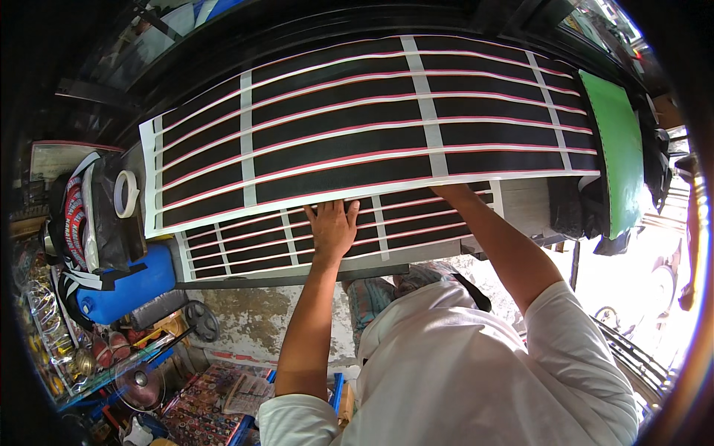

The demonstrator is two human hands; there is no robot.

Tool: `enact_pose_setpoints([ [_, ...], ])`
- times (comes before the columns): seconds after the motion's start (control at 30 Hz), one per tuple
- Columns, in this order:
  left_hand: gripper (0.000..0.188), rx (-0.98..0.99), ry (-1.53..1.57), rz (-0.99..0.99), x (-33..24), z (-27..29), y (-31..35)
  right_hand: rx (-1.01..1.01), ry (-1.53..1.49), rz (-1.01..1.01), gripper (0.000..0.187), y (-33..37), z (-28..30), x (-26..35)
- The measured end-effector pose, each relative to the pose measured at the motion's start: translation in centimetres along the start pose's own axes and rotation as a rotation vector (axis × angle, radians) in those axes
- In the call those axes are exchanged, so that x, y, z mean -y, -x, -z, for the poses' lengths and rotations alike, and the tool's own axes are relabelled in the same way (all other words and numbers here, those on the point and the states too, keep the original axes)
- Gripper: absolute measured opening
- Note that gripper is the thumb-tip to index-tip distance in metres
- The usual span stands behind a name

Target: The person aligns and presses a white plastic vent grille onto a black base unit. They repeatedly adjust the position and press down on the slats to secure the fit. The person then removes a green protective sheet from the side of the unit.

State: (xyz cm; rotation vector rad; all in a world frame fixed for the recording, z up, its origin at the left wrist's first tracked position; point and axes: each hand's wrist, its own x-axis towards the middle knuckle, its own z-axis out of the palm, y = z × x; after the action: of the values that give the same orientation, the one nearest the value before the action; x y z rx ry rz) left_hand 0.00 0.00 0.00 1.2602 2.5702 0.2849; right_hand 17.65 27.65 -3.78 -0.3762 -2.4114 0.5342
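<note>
Top striped sheet (357, 137) lies spread on the table (529, 204), overlapping the lower striped sheet (366, 233); near edges not flush; what's left, can't tell. Long axis runs left-right, right end tilted slightly away. Left hand (332, 227) flat, fingers spread, gripping nothing visible, at top sheet's near edge. Right hand (449, 191) mostly hidden under it; grip can't tell.

A loose white shirt (461, 364), softly creased, fills the view around five o'clock, its short, wide sleeves at four o'clock (580, 349) and just past six (297, 420). Multicoloured patterned legwear (370, 301) in muted teal and reddish tones shows near six; the left hand (334, 229) and both forearms (309, 320) are bare.
</note>
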Motion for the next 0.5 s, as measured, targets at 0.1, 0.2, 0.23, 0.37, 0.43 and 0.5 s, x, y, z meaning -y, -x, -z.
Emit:
enact_pose_setpoints([
  [0.1,0.069,0.011,-0.001,-0.014,-1.1,-0.1,-0.3,-0.098,0.187,0.164,0.041,-0.5,-0.3,-0.6],
  [0.2,0.067,-0.057,0.009,-0.089,-2.4,-0.2,-0.7,-0.081,0.137,0.131,0.043,0.1,-0.3,-1.7],
  [0.23,0.065,-0.090,0.028,-0.108,-2.8,-0.2,-0.9,-0.064,0.137,0.115,0.043,0.4,-0.4,-2.1],
  [0.37,0.060,-0.200,0.074,-0.213,-3.7,0.0,-1.4,-0.002,0.127,0.065,0.046,1.5,-0.3,-3.7],
  [0.43,0.058,-0.167,0.085,-0.206,-4.1,0.0,-1.6,0.003,0.058,0.029,0.047,1.7,0.0,-4.2],
  [0.5,0.056,-0.192,0.074,-0.225,-4.2,0.1,-1.9,-0.014,0.087,0.036,0.049,1.6,0.4,-4.4],
])
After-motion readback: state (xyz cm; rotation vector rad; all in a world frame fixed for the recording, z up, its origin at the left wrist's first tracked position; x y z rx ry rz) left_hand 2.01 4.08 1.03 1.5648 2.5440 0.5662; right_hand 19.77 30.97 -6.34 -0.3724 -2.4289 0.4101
